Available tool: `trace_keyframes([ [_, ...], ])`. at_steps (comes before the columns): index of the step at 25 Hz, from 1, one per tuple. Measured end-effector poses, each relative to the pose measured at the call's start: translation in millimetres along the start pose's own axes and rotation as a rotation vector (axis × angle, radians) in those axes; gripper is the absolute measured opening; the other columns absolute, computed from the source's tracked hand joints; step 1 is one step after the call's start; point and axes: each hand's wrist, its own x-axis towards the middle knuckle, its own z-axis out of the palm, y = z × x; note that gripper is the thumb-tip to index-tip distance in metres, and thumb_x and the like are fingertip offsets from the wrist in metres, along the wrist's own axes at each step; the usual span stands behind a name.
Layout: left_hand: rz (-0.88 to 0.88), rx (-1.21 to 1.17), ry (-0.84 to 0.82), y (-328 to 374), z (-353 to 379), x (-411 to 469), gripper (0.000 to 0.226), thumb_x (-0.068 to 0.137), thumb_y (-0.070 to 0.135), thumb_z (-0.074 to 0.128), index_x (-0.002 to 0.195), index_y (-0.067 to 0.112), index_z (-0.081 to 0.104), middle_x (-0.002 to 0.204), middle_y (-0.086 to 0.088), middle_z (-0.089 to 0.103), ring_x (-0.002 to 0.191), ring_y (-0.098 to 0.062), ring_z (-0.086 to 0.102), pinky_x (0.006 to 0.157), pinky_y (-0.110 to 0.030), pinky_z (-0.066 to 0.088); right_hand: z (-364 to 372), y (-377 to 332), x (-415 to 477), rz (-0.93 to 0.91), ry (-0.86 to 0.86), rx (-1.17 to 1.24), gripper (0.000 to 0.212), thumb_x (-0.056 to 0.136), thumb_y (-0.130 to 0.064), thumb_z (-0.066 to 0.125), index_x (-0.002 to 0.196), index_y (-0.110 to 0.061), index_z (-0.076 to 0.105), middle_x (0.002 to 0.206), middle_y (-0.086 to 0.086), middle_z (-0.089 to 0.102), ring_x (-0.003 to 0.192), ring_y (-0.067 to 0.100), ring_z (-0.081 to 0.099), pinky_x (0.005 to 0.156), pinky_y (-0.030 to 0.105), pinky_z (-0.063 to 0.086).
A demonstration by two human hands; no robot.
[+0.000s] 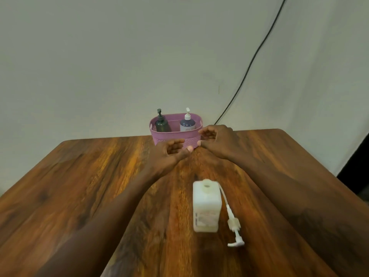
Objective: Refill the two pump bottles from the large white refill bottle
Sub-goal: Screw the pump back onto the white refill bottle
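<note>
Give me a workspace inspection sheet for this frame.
Surface: wooden table, no spills seen.
Job's things: white refill bottle upright, neck open; dark green pump bottle and purple pump bottle upright in pink basket at far edge.
Clutter: loose pump with tube lying right of refill bottle.
Hands: left hand and right hand at the basket, fingers loosely curled, holding nothing; contact unclear.
Cables: black cable down the wall behind the table.
Surroundings: plain pale wall.

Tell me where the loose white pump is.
In the head view, the pump lies flat on the table, just right of the white refill bottle.
</note>
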Motion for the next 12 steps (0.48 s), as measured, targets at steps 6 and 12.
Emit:
trace_keyframes([
  [6,0.001,-0.122,-0.116,26,11,-61,0.063,0.078,0.070,0.068,0.131,0.035,0.065,0.124,0.017,0.068,0.113,-0.001,0.064,0.100,-0.037,0.055,-12,-4,-66,-0.020,0.018,0.043,0.031,0.088,-0.025,0.080,0.117,-0.020,0.073,0.110,-0.007,0.070,0.092,0.001,0.062,0.071,0.001,0.044],
  [12,-0.017,0.078,-0.291,20,34,-96,0.090,0.063,0.060,0.089,0.142,0.036,0.052,0.137,0.014,0.061,0.120,-0.009,0.062,0.090,-0.030,0.060,-16,18,-116,-0.074,-0.157,-0.045,0.022,0.085,0.001,0.071,0.090,-0.020,0.077,0.086,-0.010,0.072,0.078,0.003,0.068,0.069,0.015,0.054],
])
